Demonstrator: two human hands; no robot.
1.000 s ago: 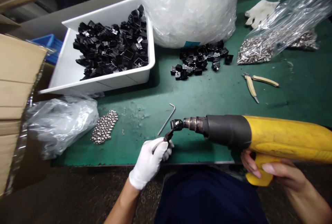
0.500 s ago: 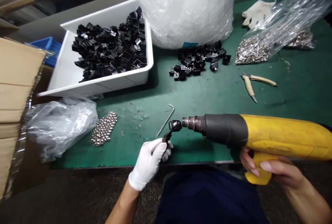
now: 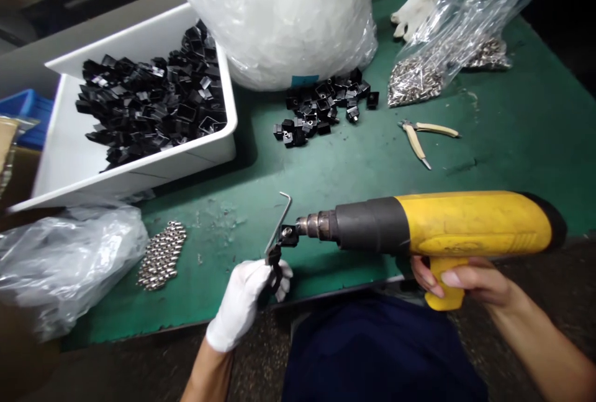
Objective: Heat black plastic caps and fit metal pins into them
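Observation:
My left hand (image 3: 249,296), in a white glove, is closed around a dark tool (image 3: 274,259) whose upper end meets a small black part (image 3: 288,236) with a shiny metal piece in it. My bare right hand (image 3: 460,279) grips the yellow handle of a heat gun (image 3: 456,222). The gun lies level, its metal nozzle pointing left, right beside the black part. Behind the tool, a bent hex key (image 3: 279,219) rests on the green table (image 3: 354,172).
A white bin (image 3: 186,169) of black parts stands back left, beside a big plastic bag (image 3: 288,17). Loose black parts (image 3: 321,107), cutters (image 3: 421,135), a bag of metal fittings (image 3: 414,82), a white glove (image 3: 414,14), metal pieces (image 3: 162,256) and a crumpled bag (image 3: 69,259) lie around.
The view has shifted and turned, so the table items appear further left. The black part is now tilted differently at the nozzle, with its metal piece facing up more. Both hands keep their hold.

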